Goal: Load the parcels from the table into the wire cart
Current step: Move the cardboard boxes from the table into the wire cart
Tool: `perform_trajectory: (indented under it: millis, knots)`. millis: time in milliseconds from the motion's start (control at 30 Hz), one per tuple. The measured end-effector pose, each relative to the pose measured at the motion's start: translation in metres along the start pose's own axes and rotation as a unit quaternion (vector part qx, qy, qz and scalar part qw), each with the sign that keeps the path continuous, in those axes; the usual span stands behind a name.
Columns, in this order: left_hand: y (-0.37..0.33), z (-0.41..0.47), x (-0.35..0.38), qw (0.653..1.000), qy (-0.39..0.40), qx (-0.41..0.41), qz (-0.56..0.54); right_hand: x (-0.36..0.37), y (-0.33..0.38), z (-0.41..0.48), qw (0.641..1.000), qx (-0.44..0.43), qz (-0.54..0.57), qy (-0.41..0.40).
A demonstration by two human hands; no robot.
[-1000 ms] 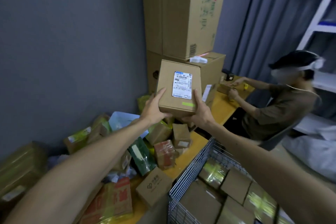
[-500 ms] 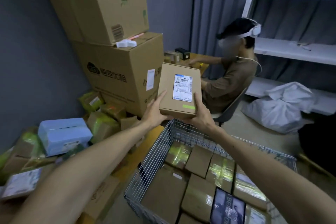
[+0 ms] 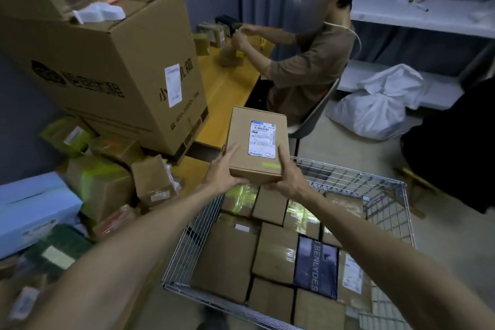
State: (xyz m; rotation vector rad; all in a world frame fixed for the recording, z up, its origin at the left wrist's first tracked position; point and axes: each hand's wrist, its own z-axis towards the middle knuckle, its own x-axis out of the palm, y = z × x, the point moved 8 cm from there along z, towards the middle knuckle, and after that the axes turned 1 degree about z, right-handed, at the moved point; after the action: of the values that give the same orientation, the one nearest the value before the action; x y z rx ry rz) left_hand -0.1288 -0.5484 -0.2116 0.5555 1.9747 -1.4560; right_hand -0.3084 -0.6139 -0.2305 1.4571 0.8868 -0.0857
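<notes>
**Labelled parcel held over the far end of the wire cart**

Both hands grip one flat cardboard parcel point(image 3: 255, 144), one at each near corner. The left hand point(image 3: 223, 169) has its thumb laid across the top face and its fingers curled beneath. The right hand point(image 3: 288, 177) mirrors it, its thumb running up beside the white shipping label point(image 3: 262, 138). A green strip point(image 3: 271, 165) sits just under that label. The parcel is in the air, tilted so its top face turns toward the camera. It hangs above the far left corner of the wire cart point(image 3: 192, 236), touching nothing but the hands.

The cart is packed with brown boxes laid flat. Some are wrapped in shiny tape, and among them lies a black parcel point(image 3: 316, 265) printed BENLYDES.

To the left, the yellow bench point(image 3: 225, 88) carries a heap of small parcels. There is also a pale blue box point(image 3: 32, 209) and a large printed carton point(image 3: 112, 61) with another carton stacked on top of it.

At the far end of the bench a seated person point(image 3: 308, 67) in a brown shirt and a white headset handles something small. Behind them stands a white shelf point(image 3: 415, 13). A crumpled white bag point(image 3: 380, 104) rests against the shelf's lowest board.
</notes>
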Motion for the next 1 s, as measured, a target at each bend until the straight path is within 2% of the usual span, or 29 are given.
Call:
perform_trajectory:
  millis: [333, 467, 700, 800, 967, 1000]
  knots:
    - [0.101, 0.045, 0.039, 0.993, 0.106, -0.028, -0.04, 0.085, -0.049, 0.021, 0.993, 0.114, -0.01, 0.001]
    - [0.139, 0.042, 0.074, 0.987, 0.14, -0.055, -0.054, 0.124, -0.096, 0.017, 0.984, 0.174, -0.024, 0.027]
    - [0.225, 0.056, 0.166, 0.974, 0.197, -0.107, -0.029, 0.187, -0.191, 0.011, 0.979, 0.2, 0.011, 0.043]
    - [0.262, 0.081, 0.203, 0.971, 0.204, -0.12, -0.026, 0.214, -0.239, 0.037, 0.983, 0.175, 0.004, 0.062]
    - [0.323, 0.125, 0.238, 0.976, 0.163, -0.134, -0.047, 0.263, -0.301, 0.09, 0.979, 0.177, 0.0, 0.102]
    - [0.332, 0.134, 0.243, 0.977, 0.155, -0.137, -0.048, 0.269, -0.309, 0.1, 0.977, 0.191, 0.018, 0.089]
